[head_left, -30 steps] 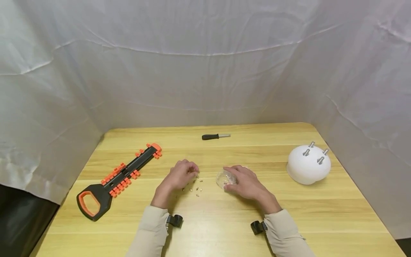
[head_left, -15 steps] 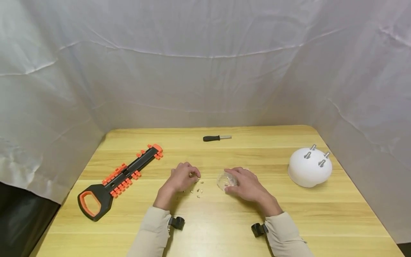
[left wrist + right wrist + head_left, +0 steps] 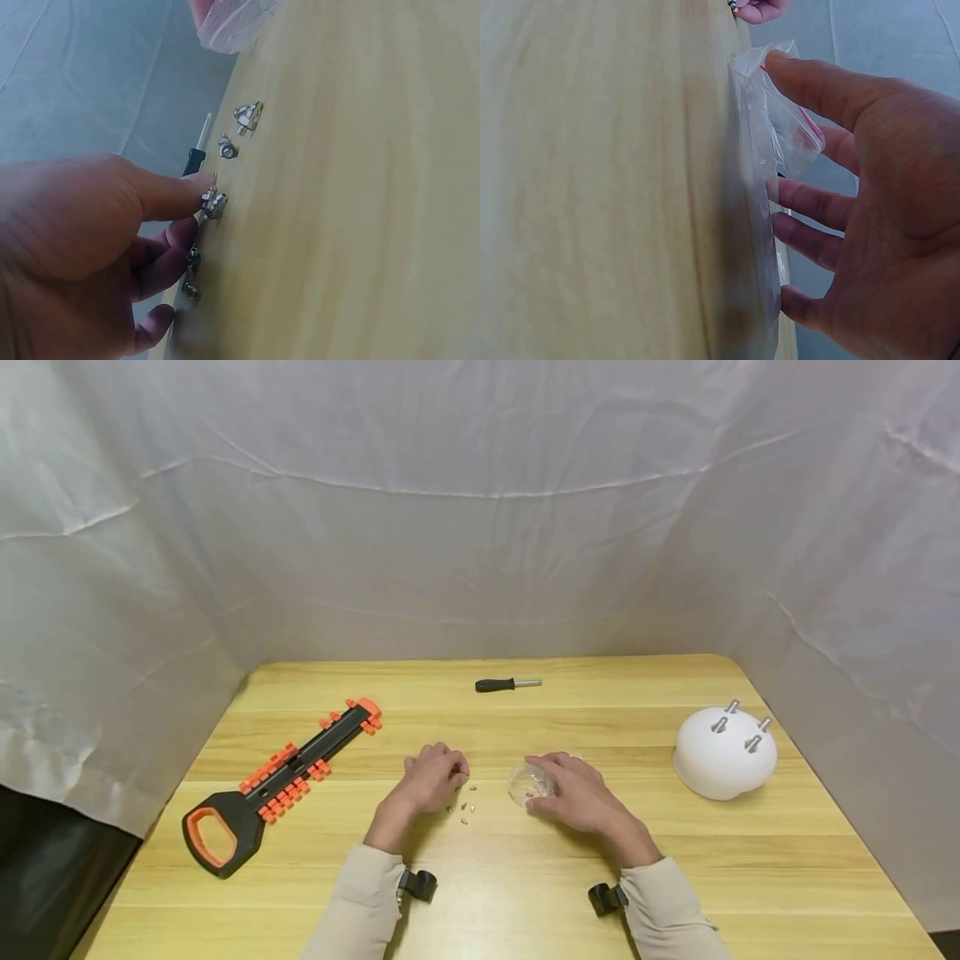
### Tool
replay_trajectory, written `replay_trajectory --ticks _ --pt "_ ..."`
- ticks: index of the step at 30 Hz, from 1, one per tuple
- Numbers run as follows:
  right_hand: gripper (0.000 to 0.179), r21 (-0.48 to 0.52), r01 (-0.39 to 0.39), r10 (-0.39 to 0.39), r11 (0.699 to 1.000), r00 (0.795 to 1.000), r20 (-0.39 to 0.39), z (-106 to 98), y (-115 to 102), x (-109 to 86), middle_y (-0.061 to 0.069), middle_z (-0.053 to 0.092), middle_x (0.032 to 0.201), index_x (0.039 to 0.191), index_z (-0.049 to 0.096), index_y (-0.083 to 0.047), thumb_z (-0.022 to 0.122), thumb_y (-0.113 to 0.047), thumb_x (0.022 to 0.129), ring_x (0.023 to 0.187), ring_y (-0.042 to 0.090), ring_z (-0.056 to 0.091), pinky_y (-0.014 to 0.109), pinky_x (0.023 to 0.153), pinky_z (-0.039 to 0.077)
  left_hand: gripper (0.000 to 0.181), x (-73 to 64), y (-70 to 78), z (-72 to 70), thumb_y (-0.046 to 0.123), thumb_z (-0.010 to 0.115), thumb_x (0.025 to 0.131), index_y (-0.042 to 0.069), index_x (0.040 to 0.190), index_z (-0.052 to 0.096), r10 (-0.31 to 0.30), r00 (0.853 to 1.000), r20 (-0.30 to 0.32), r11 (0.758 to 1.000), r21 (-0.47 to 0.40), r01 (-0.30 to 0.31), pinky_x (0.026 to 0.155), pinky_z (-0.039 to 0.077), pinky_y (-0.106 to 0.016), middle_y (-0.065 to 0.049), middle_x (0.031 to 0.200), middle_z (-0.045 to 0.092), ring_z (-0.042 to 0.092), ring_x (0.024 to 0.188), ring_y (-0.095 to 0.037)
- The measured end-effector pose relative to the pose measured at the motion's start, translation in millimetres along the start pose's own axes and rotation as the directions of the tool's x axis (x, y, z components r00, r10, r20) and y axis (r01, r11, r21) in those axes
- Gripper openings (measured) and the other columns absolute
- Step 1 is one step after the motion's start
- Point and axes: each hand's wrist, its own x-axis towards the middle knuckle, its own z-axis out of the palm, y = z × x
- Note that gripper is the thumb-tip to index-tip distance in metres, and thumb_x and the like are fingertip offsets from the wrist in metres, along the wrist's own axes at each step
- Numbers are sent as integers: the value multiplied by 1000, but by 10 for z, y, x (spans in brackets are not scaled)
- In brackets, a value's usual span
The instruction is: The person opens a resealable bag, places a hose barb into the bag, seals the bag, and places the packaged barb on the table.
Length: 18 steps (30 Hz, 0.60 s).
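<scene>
My left hand (image 3: 429, 779) is low over the table, its thumb and forefinger pinching a small shiny metal fitting (image 3: 214, 202). Several like it lie loose on the wood beside the hand, among them a fitting (image 3: 248, 116) toward the bag. To the right, my right hand (image 3: 576, 792) holds a clear plastic zip bag (image 3: 791, 135) near its red-lined mouth, thumb on one side and fingers on the other. The bag rests on the table, mouth turned toward the left hand. Part of it is hidden under the right palm in the head view.
A black-handled screwdriver (image 3: 495, 685) lies at the back. On the left is a long black tool (image 3: 225, 827) with an orange-lined grip loop and orange clips. At the right stands a white rounded object (image 3: 723, 760) with several metal pegs. Pale sheeting (image 3: 480, 560) surrounds the table.
The left fingers have drawn in on the fitting at their tips, which shows less now, and the hand has shifted slightly right. The right hand keeps its hold on the bag.
</scene>
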Motion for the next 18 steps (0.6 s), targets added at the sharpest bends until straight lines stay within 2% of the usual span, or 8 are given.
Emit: replay_trajectory --ticks 6,11,18 --pt "69 3 3 -3 1000 1000 1 5 6 -10 7 54 136 143 47 -23 74 -41 82 124 30 49 57 106 31 11 1 -9 29 24 53 100 22 92 59 -2 1000 8 1000 -7 2 82 24 -43 4 97 50 40 93 -20" --pt "68 0 4 -4 1000 1000 -1 1 10 -5 7 54 135 143 47 -22 74 -40 83 124 30 50 57 106 31 13 12 -1 22 25 51 101 20 92 59 -12 1000 -15 999 -40 11 81 25 -42 3 96 50 42 94 -21" --pt "68 -6 1 -1 1000 1000 5 1 16 8 5 54 135 143 47 -23 73 -42 83 124 29 50 56 106 32 12 31 42 15 26 53 99 18 94 59 34 997 -71 994 -103 -41 81 28 -42 4 95 52 47 96 -20"
